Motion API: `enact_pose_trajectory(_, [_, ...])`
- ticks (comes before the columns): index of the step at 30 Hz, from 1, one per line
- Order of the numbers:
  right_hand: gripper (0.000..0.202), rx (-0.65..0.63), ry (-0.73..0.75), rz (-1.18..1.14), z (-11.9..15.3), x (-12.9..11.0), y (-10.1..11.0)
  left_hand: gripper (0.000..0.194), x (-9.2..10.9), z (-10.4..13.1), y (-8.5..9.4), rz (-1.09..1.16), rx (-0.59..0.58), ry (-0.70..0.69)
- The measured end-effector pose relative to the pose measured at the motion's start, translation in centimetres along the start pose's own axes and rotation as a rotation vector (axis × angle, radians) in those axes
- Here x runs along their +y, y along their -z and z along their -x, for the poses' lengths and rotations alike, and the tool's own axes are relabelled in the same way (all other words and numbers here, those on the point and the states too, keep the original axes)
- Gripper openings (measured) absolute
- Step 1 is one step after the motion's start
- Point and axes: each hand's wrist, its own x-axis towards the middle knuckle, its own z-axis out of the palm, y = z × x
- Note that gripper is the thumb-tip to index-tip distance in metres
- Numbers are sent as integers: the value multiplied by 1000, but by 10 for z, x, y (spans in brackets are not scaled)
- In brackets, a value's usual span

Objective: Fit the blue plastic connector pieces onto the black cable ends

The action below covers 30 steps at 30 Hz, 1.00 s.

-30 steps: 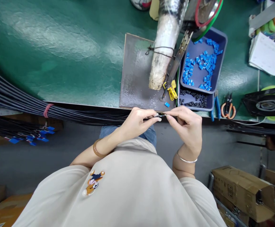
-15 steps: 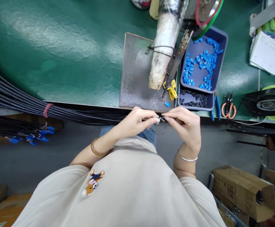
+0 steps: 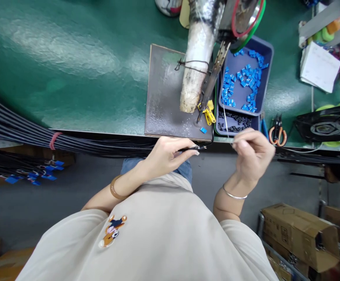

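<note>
My left hand (image 3: 172, 154) pinches a black cable (image 3: 184, 149) near its end, where short stripped wires (image 3: 201, 148) stick out past the fingertips. Off to the right, my right hand (image 3: 250, 154) is closed, thumb against the curled fingers, on a thin silvery strand of solder wire (image 3: 226, 119) that runs up past the trays. Ahead of the left hand lies a dark board (image 3: 165, 97). A single blue connector (image 3: 203, 130) and yellow clips (image 3: 208, 112) rest on it, beside the tip of a soldering iron (image 3: 212, 80) with a perforated metal shaft.
One tray (image 3: 267, 84) contains many blue connectors, another (image 3: 256, 123) small black pieces. A wrapped duct (image 3: 193, 70) hangs over the board. Orange-handled cutters (image 3: 278, 136) and a black fan (image 3: 326, 127) are on the right. Bundled black cables (image 3: 79, 142) run along the bench's front edge.
My right hand has left the cable end and moved right, now with the thin silvery wire at its fingers. My left hand keeps the cable in nearly the same place. The view has shifted slightly.
</note>
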Motion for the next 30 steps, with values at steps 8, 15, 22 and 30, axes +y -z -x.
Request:
enact_pose_trajectory(8, [25, -221, -62, 79, -6, -28, 29, 33, 11, -1, 8, -32, -440, -43])
enact_pose_trajectory(15, [18, -345, -72, 716, -35, -17, 38, 38, -34, 17, 29, 1193, -303, 532])
enact_pose_trajectory(22, [12, -20, -36, 1043, -109, 56, 14, 32, -24, 17, 14, 1113, 32, 592])
enact_pose_trajectory(30, [18, -164, -108, 1038, -136, 69, 12, 18, -4, 1, 10, 828, 151, 468])
